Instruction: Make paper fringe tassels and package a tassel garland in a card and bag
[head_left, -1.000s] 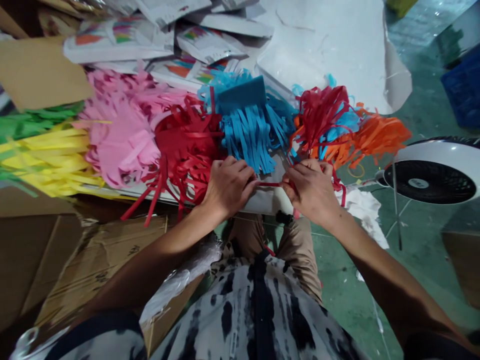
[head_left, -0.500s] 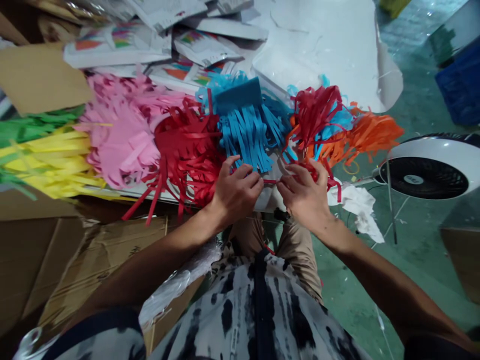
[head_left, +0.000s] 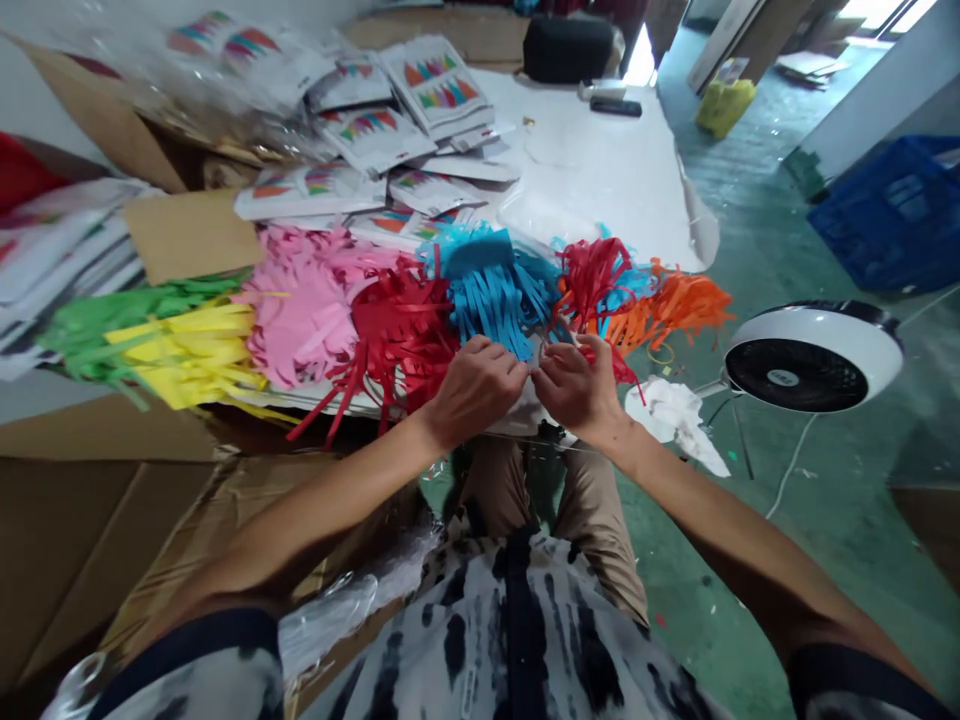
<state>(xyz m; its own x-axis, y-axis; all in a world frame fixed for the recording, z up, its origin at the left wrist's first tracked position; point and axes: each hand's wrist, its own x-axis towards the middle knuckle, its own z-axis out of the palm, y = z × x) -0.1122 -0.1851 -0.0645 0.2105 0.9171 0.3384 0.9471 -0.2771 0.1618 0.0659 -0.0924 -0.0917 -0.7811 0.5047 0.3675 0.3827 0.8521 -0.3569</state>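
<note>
My left hand and my right hand meet at the table's front edge, fingers curled and nearly touching. Red fringed paper, apparently a tassel, rises above my right hand, and more red strips show around its fingers. My left fingers are pinched at the same spot; what lies inside them is mostly hidden. Just beyond my hands lies a blue fringed paper bundle. Left of it is a dark red fringed pile, and to the right an orange bundle.
Pink, yellow and green fringed paper lies at the left. Printed packets are heaped behind. A white fan stands at the right, a blue crate beyond it. Cardboard is below left.
The red strand visible between my hands is no longer seen; my hands have drawn together. My head view has tilted up, showing more of the table's far side.
</note>
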